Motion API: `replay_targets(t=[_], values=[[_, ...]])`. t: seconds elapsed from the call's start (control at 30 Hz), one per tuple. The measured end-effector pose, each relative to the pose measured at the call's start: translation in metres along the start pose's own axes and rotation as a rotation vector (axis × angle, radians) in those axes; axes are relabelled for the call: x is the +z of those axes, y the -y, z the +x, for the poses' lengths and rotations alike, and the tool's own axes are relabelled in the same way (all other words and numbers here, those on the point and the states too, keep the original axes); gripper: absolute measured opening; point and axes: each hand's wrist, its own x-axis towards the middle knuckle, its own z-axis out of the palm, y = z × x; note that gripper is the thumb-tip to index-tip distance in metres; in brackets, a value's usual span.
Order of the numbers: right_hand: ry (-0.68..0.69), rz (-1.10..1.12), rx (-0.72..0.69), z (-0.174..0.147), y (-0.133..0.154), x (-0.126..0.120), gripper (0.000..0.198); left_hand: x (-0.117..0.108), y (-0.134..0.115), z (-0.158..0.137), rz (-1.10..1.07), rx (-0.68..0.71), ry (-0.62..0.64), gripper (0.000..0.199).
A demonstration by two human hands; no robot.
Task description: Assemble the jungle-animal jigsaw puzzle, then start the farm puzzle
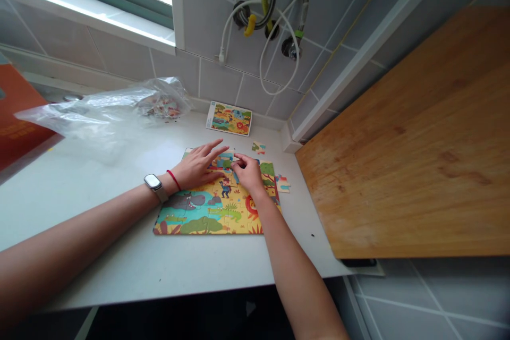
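Note:
A colourful jigsaw puzzle (203,212) with a hippo, crocodiles and a lion lies on the white counter, largely joined together. My left hand (195,167) rests on its upper left part, fingers spread. Over the upper middle, my right hand (247,171) pinches a greenish puzzle piece (228,164) between thumb and fingers, right at the puzzle's surface. Two loose spots of pieces lie nearby: one puzzle piece (258,147) beyond the upper right corner and another puzzle piece (283,184) at the right edge. The right hand and forearm hide part of the puzzle.
A picture card (229,118) with the same scene lies by the tiled wall. Clear plastic bags (119,111), one with pieces inside, sit at the back left beside an orange package (19,117). A wooden board (418,143) stands at the right. Hoses and a white cable (261,64) hang above.

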Motion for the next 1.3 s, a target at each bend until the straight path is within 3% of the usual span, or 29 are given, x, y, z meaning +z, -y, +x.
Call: replay_targets(t=[0.13, 0.33, 0.57, 0.77, 0.97, 1.3], values=[[0.017, -0.075, -0.016, 0.003, -0.001, -0.001, 0.015, 0.002, 0.003, 0.000, -0.013, -0.015, 0.013, 0.082], [0.042, -0.093, 0.001, 0.008, -0.004, -0.002, 0.043, 0.004, 0.005, 0.000, -0.006, -0.019, 0.043, 0.084], [0.062, -0.097, 0.019, 0.013, -0.005, -0.004, 0.040, 0.006, 0.006, -0.001, -0.003, -0.030, 0.054, 0.086], [0.117, 0.016, 0.012, 0.018, -0.002, -0.009, 0.050, 0.005, 0.005, -0.001, -0.009, -0.040, 0.047, 0.089], [0.193, 0.125, 0.181, 0.018, 0.004, -0.012, 0.017, 0.003, 0.003, 0.000, -0.015, -0.048, 0.057, 0.091], [0.090, 0.099, 0.293, 0.016, 0.013, -0.004, 0.018, 0.004, 0.004, 0.000, -0.011, -0.048, 0.069, 0.089]])
